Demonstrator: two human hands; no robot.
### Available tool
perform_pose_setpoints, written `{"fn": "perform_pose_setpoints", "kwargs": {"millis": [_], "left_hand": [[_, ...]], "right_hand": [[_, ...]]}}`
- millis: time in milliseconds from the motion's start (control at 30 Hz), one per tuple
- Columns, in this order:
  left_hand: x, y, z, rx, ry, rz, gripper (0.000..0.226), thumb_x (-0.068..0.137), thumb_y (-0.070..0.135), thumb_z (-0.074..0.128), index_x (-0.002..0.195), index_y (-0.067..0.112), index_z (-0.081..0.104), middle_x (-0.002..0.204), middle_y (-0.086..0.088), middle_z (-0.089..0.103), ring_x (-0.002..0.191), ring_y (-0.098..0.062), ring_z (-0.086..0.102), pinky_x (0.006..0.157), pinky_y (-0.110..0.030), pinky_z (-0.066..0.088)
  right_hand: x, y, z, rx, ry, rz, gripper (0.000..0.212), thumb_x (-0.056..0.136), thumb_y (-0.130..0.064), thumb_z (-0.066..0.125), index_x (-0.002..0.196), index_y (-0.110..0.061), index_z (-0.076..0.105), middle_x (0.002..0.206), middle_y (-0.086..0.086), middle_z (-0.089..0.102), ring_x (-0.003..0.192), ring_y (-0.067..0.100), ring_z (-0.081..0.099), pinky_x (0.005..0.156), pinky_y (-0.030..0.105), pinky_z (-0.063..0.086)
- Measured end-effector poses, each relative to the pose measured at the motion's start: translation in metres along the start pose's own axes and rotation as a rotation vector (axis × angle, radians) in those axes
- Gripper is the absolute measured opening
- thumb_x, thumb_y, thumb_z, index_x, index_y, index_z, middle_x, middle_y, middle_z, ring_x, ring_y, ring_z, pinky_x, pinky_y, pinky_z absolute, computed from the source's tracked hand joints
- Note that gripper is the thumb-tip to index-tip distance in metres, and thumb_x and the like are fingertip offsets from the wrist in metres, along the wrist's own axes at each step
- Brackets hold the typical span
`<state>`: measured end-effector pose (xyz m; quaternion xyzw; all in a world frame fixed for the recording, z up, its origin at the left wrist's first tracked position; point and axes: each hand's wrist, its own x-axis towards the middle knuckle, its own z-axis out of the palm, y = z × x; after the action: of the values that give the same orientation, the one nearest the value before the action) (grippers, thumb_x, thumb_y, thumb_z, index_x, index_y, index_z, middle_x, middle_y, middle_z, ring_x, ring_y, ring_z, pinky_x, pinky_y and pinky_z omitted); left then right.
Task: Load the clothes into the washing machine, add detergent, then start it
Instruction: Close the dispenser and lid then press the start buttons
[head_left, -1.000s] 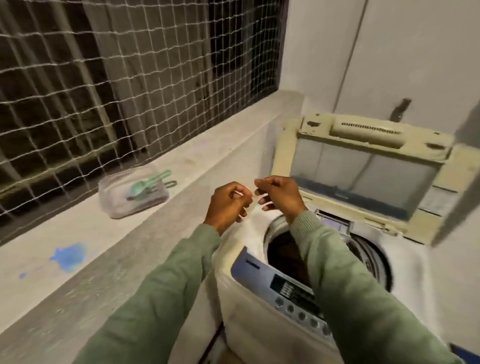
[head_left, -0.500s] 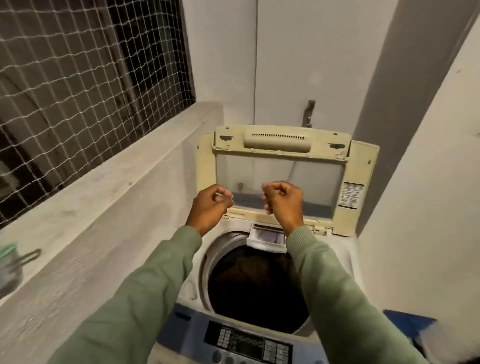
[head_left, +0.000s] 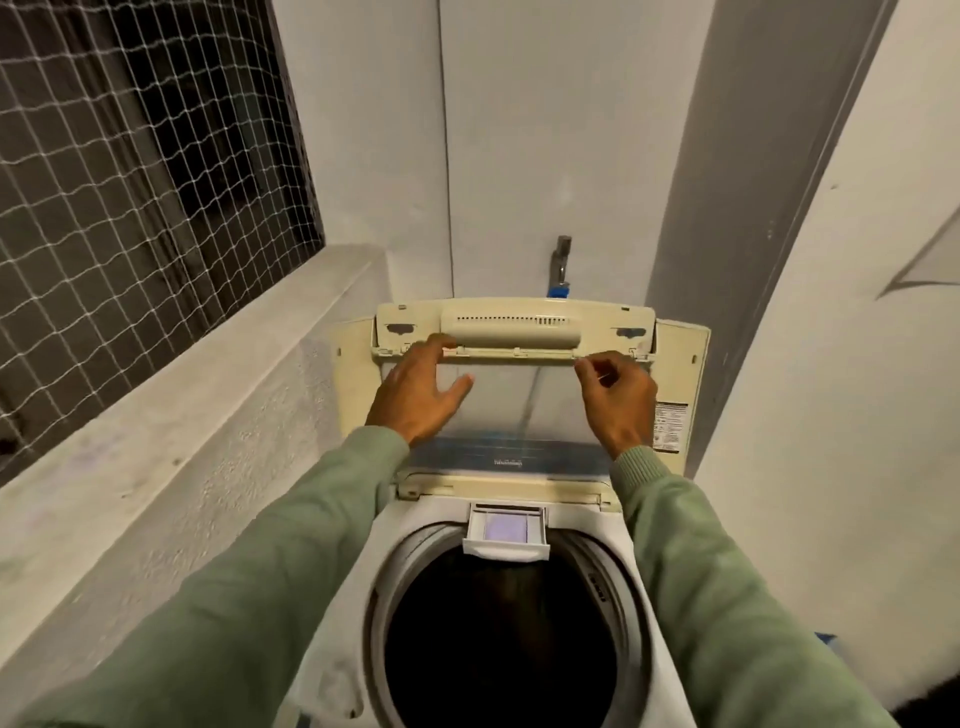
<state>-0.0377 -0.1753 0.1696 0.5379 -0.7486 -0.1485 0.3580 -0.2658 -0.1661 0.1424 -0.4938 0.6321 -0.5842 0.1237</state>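
Observation:
The top-loading washing machine stands in front of me with its cream lid raised upright against the back wall. The drum is dark, and I cannot make out what lies inside. At the drum's back rim the small detergent drawer is pulled out, with a pale purple patch in it. My left hand is spread, its fingertips touching the lid's handle edge. My right hand is curled just below the same edge, to the right; nothing shows in it. Green sleeves cover both arms.
A concrete ledge runs along the left under a netted opening. A tap with a blue connector sticks out of the wall behind the lid. A white wall closes the right side, with a blue object low beside it.
My view swung right from the ledge to face the machine. Both hands rose from in front of my chest to the raised lid, and the left hand opened from a pinch.

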Motion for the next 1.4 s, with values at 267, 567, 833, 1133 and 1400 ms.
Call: {"fn": "perform_pose_setpoints", "kwargs": {"millis": [267, 567, 833, 1133, 1400], "left_hand": [[0.074, -0.003, -0.012, 0.224, -0.028, 0.160, 0.082, 0.089, 0.050, 0.061, 0.154, 0.023, 0.018, 0.161, -0.003, 0.021, 0.146, -0.025, 0.021, 0.119, -0.041, 0.017], [0.098, -0.016, 0.005, 0.375, -0.237, 0.123, 0.106, 0.080, 0.051, 0.070, 0.155, 0.021, 0.002, 0.156, -0.006, 0.024, 0.144, -0.026, 0.022, 0.121, -0.046, 0.006], [0.094, -0.013, 0.006, 0.542, -0.146, 0.186, 0.099, 0.078, 0.069, 0.059, 0.152, 0.020, 0.016, 0.142, -0.009, 0.035, 0.132, -0.029, 0.031, 0.112, -0.047, 0.021], [0.071, -0.009, 0.004, 0.462, 0.088, 0.239, 0.054, 0.093, 0.059, 0.045, 0.130, 0.021, 0.050, 0.117, -0.008, 0.047, 0.113, -0.028, 0.042, 0.098, -0.044, 0.029], [0.040, -0.002, 0.003, 0.447, 0.297, 0.305, 0.026, 0.100, 0.035, 0.047, 0.100, 0.012, 0.060, 0.094, -0.008, 0.049, 0.091, -0.027, 0.047, 0.087, -0.039, 0.032]], "right_hand": [[0.039, -0.012, -0.006, -0.390, 0.058, -0.326, 0.041, 0.084, -0.044, 0.068, 0.113, -0.016, 0.062, 0.123, 0.006, 0.053, 0.111, 0.022, 0.050, 0.086, 0.034, 0.051], [0.075, -0.019, -0.005, -0.725, -0.255, -0.361, 0.076, 0.083, -0.063, 0.058, 0.138, -0.013, 0.044, 0.142, 0.011, 0.046, 0.128, 0.028, 0.043, 0.108, 0.042, 0.035], [0.068, -0.014, -0.001, -0.712, -0.210, -0.404, 0.074, 0.077, -0.073, 0.045, 0.124, -0.017, 0.054, 0.119, 0.011, 0.055, 0.109, 0.026, 0.049, 0.098, 0.040, 0.037], [0.060, -0.015, -0.007, -0.734, -0.113, -0.398, 0.066, 0.084, -0.074, 0.042, 0.113, -0.019, 0.064, 0.111, 0.008, 0.051, 0.104, 0.025, 0.045, 0.092, 0.040, 0.038], [0.042, -0.011, -0.026, -0.632, -0.039, -0.449, 0.059, 0.083, -0.070, 0.049, 0.095, -0.017, 0.071, 0.094, 0.005, 0.056, 0.085, 0.018, 0.041, 0.072, 0.033, 0.040]]}}
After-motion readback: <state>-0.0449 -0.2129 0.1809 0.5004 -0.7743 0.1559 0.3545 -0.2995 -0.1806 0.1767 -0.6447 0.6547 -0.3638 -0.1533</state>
